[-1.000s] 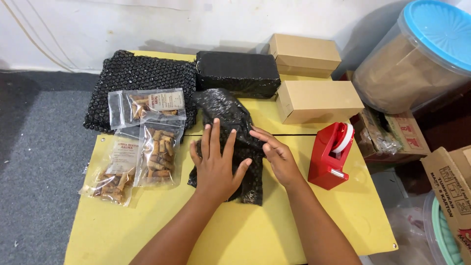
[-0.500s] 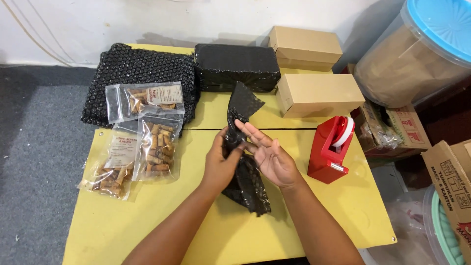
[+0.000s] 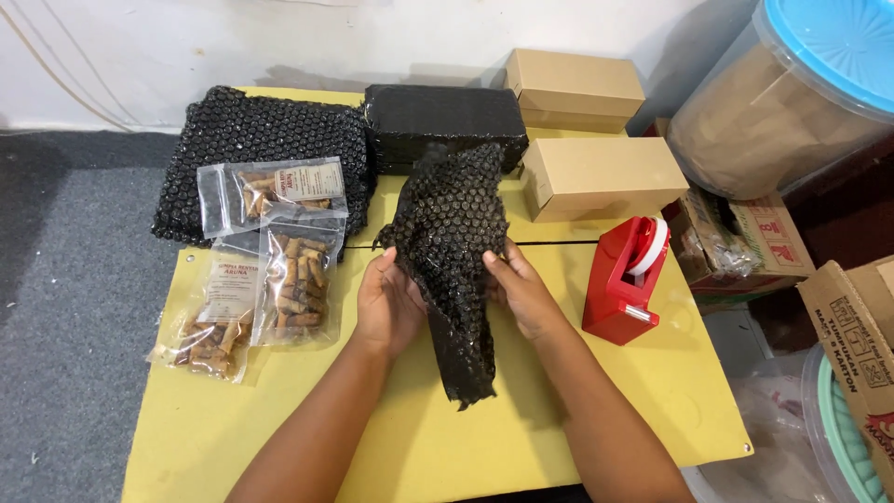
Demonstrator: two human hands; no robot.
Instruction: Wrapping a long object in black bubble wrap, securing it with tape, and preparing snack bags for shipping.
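Head view, black bubble-wrap sheet (image 3: 452,270) now lifted upright and spread wider than half a second ago, left hand (image 3: 389,303) and right hand (image 3: 521,291) gripping its side edges, above yellow table (image 3: 279,419), red tape dispenser (image 3: 626,279) unmoved at right.

L hand (image 3: 389,303) & R hand (image 3: 521,291) raised, fingers curled, palms facing in.
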